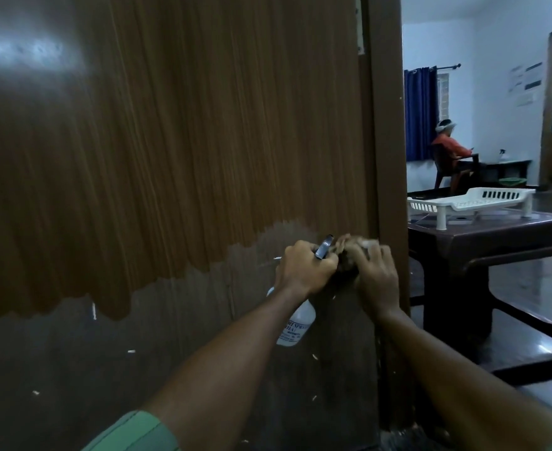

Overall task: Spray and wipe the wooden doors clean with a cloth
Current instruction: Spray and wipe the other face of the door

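Observation:
A tall wooden door (177,131) fills the left and middle of the view; its lower part is dull grey and worn, with pale chips. My left hand (304,271) grips the dark trigger head of a clear spray bottle (295,323), which hangs below my wrist against the door. My right hand (372,275) holds a bunched brownish cloth (349,247) against the door near its hinge edge, right beside my left hand. Much of the cloth is hidden by my fingers.
The dark door frame (388,125) runs down just right of my hands. Beyond it stands a dark plastic table (496,236) carrying a white slotted rack (473,200). Far back, a person (447,148) sits on a chair by a blue curtain (421,112).

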`<state>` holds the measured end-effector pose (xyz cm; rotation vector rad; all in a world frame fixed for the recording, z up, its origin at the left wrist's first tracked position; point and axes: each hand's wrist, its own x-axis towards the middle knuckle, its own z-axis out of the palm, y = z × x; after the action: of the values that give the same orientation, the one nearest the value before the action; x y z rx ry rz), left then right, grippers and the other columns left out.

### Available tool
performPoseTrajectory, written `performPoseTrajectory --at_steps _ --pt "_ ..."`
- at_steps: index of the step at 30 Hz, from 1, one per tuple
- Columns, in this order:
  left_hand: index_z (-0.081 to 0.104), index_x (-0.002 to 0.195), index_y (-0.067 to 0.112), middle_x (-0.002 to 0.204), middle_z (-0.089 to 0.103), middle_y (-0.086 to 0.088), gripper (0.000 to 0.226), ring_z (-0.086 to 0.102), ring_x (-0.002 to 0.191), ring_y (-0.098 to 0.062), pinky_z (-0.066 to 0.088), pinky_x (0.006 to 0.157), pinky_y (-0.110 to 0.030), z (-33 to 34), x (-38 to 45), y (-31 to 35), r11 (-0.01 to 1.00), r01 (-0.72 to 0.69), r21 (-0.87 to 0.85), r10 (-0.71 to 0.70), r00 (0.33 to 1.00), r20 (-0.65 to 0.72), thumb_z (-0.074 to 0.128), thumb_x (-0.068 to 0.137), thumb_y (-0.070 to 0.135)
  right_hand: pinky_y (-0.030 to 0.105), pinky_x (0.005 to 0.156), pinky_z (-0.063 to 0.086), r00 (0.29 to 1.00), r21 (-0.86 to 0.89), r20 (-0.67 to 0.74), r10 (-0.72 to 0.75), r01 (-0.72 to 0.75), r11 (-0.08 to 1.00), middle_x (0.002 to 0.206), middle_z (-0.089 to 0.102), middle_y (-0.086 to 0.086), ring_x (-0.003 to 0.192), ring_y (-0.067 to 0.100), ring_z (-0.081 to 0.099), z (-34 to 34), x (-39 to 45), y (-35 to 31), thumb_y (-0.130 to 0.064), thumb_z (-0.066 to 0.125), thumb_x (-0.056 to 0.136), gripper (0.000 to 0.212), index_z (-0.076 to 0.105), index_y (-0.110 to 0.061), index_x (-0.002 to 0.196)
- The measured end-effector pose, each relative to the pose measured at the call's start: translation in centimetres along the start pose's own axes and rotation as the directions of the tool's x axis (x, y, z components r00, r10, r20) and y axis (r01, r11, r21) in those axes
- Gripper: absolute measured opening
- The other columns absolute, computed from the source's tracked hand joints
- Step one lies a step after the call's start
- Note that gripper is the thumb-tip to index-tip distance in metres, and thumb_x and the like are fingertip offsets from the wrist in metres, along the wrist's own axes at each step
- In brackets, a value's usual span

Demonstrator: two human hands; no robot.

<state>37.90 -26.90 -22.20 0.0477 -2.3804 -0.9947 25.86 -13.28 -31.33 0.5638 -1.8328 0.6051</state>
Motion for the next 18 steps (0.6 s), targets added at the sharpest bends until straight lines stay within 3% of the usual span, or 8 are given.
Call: performPoseTrajectory --at_steps 2,4,8,10,13,15,18 --pt "0.068 0.065 0.015 0.066 0.07 -0.008 0.028 0.065 0.059 -0.027 0.055 0.057 -0.047 -0.3 0.4 -0.2 0.998 -0.01 -0.062 0.009 1.0 -0.023 0.065 0.082 0.037 0.042 0.075 0.054 0.973 0.065 -0.097 0.209 -0.203 0.977 0.123 0.052 0.014 0.102 0.032 0.051 -0.7 4.8 -1.6 0.001 0.047 0.089 0.045 0.059 -0.017 0.128" --pt "0.069 0.068 0.015 0.07 0.072 -0.011 0.024 0.067 0.063 -0.028 0.057 0.061 -0.048 -0.6 0.8 -0.6 0.993 -0.019 -0.119 0.015 0.999 -0.034 0.068 0.085 0.032 0.036 0.077 0.051 0.946 0.087 -0.132 0.296 -0.286 0.954 0.124 0.051 0.012 0.103 0.029 0.05 -0.7 6.7 -2.9 0.003 0.045 0.088 0.05 0.059 -0.019 0.131" --pt "0.064 0.058 0.017 0.057 0.061 -0.001 0.03 0.056 0.054 -0.016 0.046 0.055 -0.036 -1.2 0.5 -1.5 0.981 -0.009 -0.191 -0.008 0.996 -0.085 0.069 0.088 0.023 0.043 0.074 0.055 0.987 -0.051 -0.028 0.16 -0.161 0.986 0.124 0.047 0.017 0.098 0.03 0.047 0.9 -1.2 -4.3 0.0 0.063 0.084 0.05 0.056 -0.014 0.132" --pt "0.066 0.061 0.015 0.057 0.061 -0.002 0.029 0.056 0.052 -0.015 0.045 0.054 -0.035 -1.5 -0.1 -2.0 0.976 -0.018 -0.216 0.002 0.997 -0.073 0.069 0.089 0.023 0.042 0.071 0.055 0.992 -0.005 0.039 0.121 -0.121 0.993 0.122 0.047 0.015 0.097 0.028 0.046 1.1 -3.4 -5.2 -0.002 0.065 0.083 0.049 0.057 -0.014 0.129" --pt "0.07 0.071 0.005 0.061 0.064 -0.009 0.026 0.057 0.054 -0.018 0.045 0.054 -0.035 -2.6 -0.8 -2.6 0.963 -0.046 -0.264 0.021 0.995 -0.097 0.068 0.092 0.021 0.036 0.079 0.051 0.981 0.086 -0.049 0.189 -0.185 0.979 0.13 0.046 0.014 0.106 0.026 0.044 0.9 2.5 -7.7 -0.01 0.058 0.089 0.041 0.057 -0.018 0.13" --pt "0.066 0.069 0.003 0.059 0.059 -0.007 0.027 0.052 0.053 -0.018 0.041 0.052 -0.033 -3.4 -1.4 -3.2 0.953 -0.077 -0.293 0.044 0.992 -0.117 0.067 0.093 0.016 0.034 0.078 0.049 0.968 0.085 -0.145 0.204 -0.193 0.977 0.13 0.049 0.014 0.107 0.027 0.045 1.2 5.9 -9.2 -0.002 0.055 0.089 0.044 0.06 -0.018 0.13" --pt "0.06 0.061 0.003 0.053 0.055 -0.003 0.033 0.049 0.048 -0.015 0.039 0.048 -0.032 -4.5 -2.2 -4.0 0.965 -0.082 -0.248 0.057 0.992 -0.11 0.067 0.091 0.015 0.039 0.078 0.054 0.978 0.047 -0.14 0.156 -0.151 0.987 0.132 0.048 0.015 0.107 0.03 0.047 2.5 3.0 -10.1 -0.003 0.054 0.09 0.047 0.059 -0.018 0.134"
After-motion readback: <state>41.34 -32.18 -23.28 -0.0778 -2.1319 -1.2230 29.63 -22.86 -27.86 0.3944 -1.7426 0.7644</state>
